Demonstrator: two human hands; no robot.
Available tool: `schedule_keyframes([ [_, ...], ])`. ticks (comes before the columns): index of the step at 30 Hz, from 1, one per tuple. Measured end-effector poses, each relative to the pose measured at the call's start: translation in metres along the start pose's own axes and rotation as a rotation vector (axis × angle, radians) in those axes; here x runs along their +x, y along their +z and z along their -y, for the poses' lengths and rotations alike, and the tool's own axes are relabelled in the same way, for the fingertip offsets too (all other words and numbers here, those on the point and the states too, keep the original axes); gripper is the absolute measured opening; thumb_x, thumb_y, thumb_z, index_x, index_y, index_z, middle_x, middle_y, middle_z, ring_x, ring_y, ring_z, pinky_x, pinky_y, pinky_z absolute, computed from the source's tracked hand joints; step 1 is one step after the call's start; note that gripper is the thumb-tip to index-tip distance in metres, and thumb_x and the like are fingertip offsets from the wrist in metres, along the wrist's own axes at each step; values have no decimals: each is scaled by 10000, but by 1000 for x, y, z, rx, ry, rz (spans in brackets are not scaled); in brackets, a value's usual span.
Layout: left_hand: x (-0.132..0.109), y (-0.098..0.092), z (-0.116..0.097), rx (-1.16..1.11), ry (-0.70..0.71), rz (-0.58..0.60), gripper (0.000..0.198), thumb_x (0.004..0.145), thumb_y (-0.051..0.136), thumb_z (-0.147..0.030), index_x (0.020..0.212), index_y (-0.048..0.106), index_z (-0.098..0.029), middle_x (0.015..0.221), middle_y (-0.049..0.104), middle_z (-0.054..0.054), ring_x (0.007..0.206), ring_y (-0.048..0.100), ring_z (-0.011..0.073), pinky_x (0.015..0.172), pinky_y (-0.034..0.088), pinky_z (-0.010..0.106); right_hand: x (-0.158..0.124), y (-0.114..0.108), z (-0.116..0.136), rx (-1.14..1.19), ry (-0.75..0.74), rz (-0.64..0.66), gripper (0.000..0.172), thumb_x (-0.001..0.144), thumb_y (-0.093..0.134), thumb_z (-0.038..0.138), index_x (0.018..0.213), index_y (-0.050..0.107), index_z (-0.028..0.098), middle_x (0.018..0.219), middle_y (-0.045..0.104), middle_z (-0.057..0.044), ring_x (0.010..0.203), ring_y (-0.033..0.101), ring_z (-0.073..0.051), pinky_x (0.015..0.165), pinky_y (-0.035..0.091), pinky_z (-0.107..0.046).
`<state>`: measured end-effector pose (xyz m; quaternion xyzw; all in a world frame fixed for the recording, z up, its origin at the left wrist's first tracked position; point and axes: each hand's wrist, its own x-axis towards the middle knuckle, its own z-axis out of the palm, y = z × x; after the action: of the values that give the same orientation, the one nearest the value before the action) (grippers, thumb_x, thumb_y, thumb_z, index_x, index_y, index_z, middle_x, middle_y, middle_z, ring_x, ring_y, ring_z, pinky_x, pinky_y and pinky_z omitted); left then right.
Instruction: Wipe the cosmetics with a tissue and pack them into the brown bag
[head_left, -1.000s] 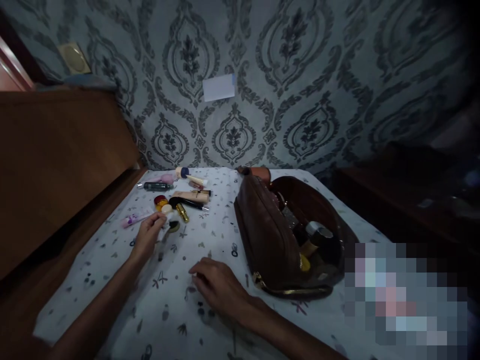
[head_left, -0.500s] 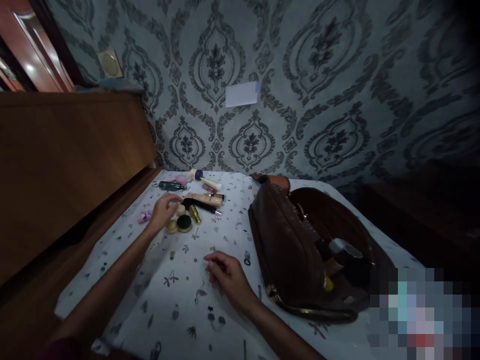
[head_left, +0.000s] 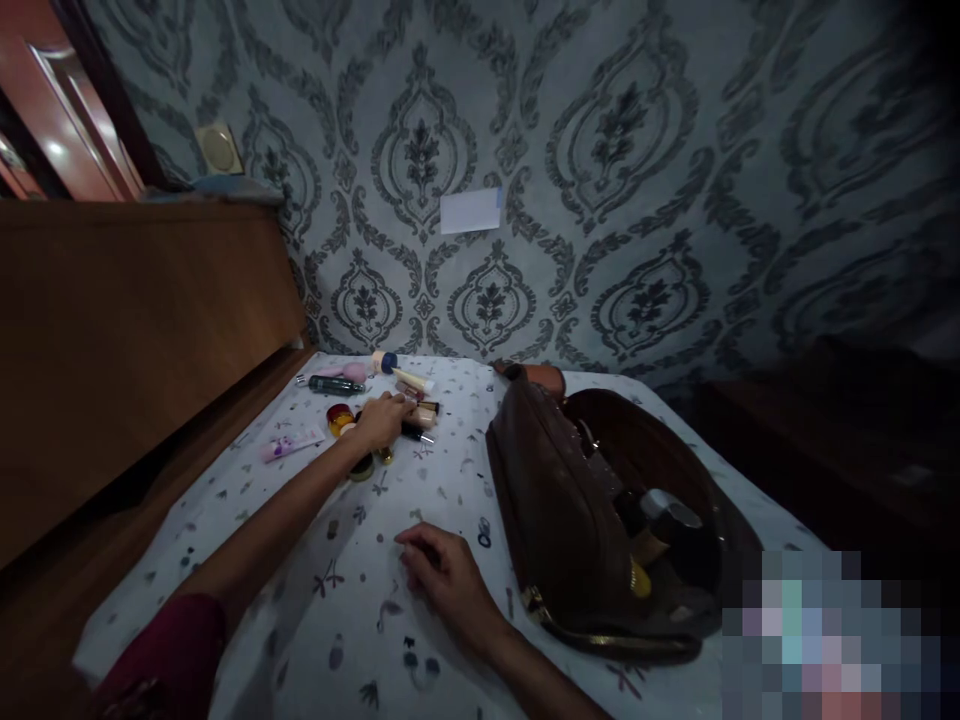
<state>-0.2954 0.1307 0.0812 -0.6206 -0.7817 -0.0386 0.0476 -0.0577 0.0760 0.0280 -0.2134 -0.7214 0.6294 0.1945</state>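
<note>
My left hand [head_left: 384, 420] reaches over a cluster of cosmetics, its fingers stretched across a beige tube [head_left: 424, 417] and a black, silver-tipped stick [head_left: 417, 434]. Its fingertips are partly hidden, and no lifted item shows. Under its wrist are a dark-lidded jar [head_left: 361, 470] and a gold tube [head_left: 385, 455]. To its left are an amber jar with a red lid [head_left: 340, 419] and a pink-purple tube [head_left: 292, 444]. My right hand [head_left: 450, 580] rests on the patterned cloth with loosely bent fingers, a gap beside the thumb and nothing held. The brown bag [head_left: 547, 500] stands to its right.
Behind the cluster lie a dark green bottle [head_left: 336, 385], a blue-capped container [head_left: 385, 362] and a cream tube [head_left: 412, 379]. Several items sit in the bag's opening, including a yellow-capped one [head_left: 640, 579]. A wooden panel [head_left: 150, 340] borders the left side; the papered wall [head_left: 420, 260] rises behind.
My left hand has moved right from the small jars to the tubes, uncovering the red-lidded jar and more of the pink-purple tube. My right hand stays nearly still. The view has shifted slightly.
</note>
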Motion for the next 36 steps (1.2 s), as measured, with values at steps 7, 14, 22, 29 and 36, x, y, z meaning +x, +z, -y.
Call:
schedule_keyframes([
  [7, 33, -5, 7, 43, -61, 15, 308, 903, 505, -185, 1156, 675, -229, 1109, 701, 87, 1049, 630, 256, 831, 499, 339, 1, 0, -5, 29, 13, 3, 241, 835, 527, 282, 949, 688, 143, 595, 547, 33, 539, 497, -109, 531, 387, -219],
  [14, 62, 7, 10, 130, -75, 45, 358, 932, 605, -348, 1241, 582, -168, 1250, 606, 103, 1071, 623, 229, 897, 546, 438, 1, 0, -9, 33, 19, -6, 208, 835, 539, 285, 925, 680, 161, 611, 557, 26, 558, 522, -112, 519, 395, -208],
  [22, 79, 12, 16, 222, -93, -29, 371, 938, 597, -352, 1254, 569, -159, 1251, 600, 104, 1066, 624, 228, 891, 552, 444, 3, 0, -11, 57, 27, 3, 204, 831, 552, 301, 899, 676, 153, 647, 563, 15, 563, 519, -110, 531, 411, -212],
  [29, 95, 22, 8, 219, -81, -37, 373, 937, 599, -352, 1252, 569, -156, 1249, 601, 105, 1065, 625, 229, 891, 552, 443, 2, 2, -17, 34, 11, -9, 231, 842, 562, 318, 932, 700, 155, 709, 599, 1, 570, 525, -109, 550, 430, -219],
  [36, 106, 19, 0, 250, -47, 15, 322, 977, 461, -234, 1250, 578, -108, 1229, 578, 198, 1116, 602, 294, 871, 517, 413, 0, 2, -5, -17, 48, -3, 287, 800, 518, 113, 974, 743, 150, 637, 589, 30, 548, 534, -92, 587, 445, -201],
])
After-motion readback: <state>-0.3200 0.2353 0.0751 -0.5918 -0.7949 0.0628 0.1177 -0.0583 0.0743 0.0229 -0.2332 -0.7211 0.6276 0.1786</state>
